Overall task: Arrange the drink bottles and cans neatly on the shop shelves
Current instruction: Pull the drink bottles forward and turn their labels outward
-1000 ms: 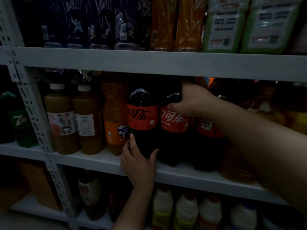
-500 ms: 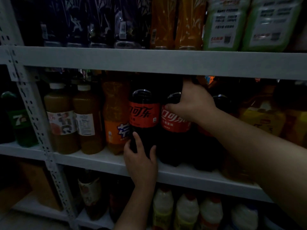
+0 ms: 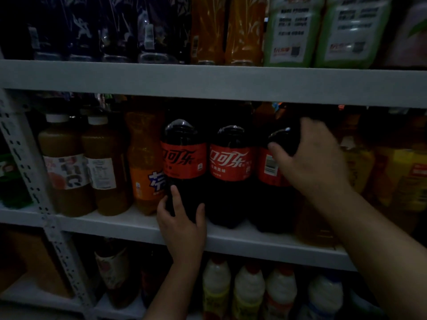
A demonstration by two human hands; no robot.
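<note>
Head view: on the grey metal middle shelf [image 3: 115,224], three dark plastic cola bottles with red labels stand upright, side by side. The left hand [image 3: 182,225] curls round the base of the leftmost cola bottle [image 3: 183,158] — a closed grip, thumb on the right. The right hand [image 3: 309,162] clasps the shoulder of the rightmost cola bottle [image 3: 269,168] — fingers wrapped over it. The middle cola bottle [image 3: 231,165] stands free between them.
</note>
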